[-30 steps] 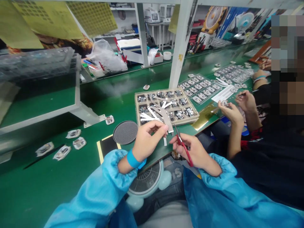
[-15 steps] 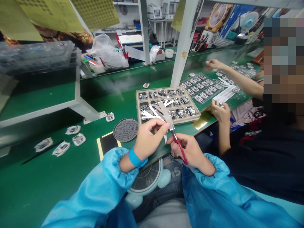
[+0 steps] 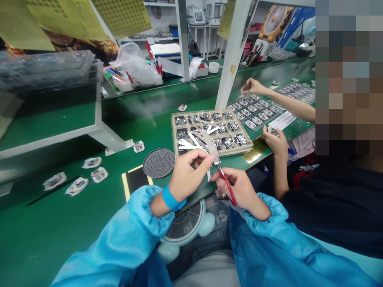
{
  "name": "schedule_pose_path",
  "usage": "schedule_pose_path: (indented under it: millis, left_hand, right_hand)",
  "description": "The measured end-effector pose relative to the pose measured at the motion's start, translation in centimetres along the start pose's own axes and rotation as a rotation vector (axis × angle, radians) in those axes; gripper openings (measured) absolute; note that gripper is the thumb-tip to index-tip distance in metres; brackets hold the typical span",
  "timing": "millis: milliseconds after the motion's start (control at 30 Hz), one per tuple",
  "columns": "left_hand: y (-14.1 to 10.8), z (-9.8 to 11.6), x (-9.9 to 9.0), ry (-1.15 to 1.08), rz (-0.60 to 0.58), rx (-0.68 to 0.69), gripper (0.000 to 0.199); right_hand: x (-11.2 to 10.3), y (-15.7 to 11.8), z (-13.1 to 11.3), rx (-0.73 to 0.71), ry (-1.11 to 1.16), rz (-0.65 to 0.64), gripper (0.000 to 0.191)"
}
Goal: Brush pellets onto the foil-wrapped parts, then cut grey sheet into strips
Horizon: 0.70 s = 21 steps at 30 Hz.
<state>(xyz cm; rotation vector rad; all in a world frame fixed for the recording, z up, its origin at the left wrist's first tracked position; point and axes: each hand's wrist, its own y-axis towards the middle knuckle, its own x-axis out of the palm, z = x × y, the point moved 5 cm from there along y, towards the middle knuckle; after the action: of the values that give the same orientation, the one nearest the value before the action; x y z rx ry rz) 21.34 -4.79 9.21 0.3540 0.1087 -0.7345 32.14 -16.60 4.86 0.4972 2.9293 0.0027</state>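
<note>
Between thumb and fingers, my left hand (image 3: 190, 173) pinches a flat grey-white strip (image 3: 210, 144) that points up and away over the tray. My right hand (image 3: 236, 185) grips red-handled scissors (image 3: 228, 184), whose metal blades meet the strip's near end. Whether the blades are parted is too small to tell. Beyond both hands, a compartmented tray (image 3: 248, 149) holds many small metal and black parts, with loose white strips (image 3: 196, 140) lying across it. Another white strip hangs just below the fingers of my left hand.
A round perforated dish (image 3: 158, 163) and a black pad with yellow edges (image 3: 139, 179) lie left of the tray. Several small white parts rest farther left. A white post (image 3: 231, 65) rises behind the tray. At the right, a co-worker's hands (image 3: 253, 87) are over clear trays.
The co-worker's far hand has moved left and nearer the clear tray, and the near hand has let go of a white sheet. My hands and the scissors have hardly moved.
</note>
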Motion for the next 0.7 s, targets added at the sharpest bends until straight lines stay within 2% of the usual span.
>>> schedule_pose_path:
  millis: [267, 500, 700]
  left_hand:
    - [0.0, -0.2, 0.1, -0.008, -0.003, -0.020, 0.021]
    - [0.2, 0.1, 0.0, 0.015, -0.001, 0.004, 0.020]
    - [0.1, -0.1, 0.3, 0.104, -0.069, 0.024, 0.017]
  right_hand:
    - [0.0, 0.0, 0.1, 0.016, -0.008, 0.010, 0.053]
    - [0.2, 0.0, 1.7, 0.093, 0.100, 0.044, 0.050]
    - [-0.4, 0.2, 1.4, 0.083, 0.007, 0.019, 0.046]
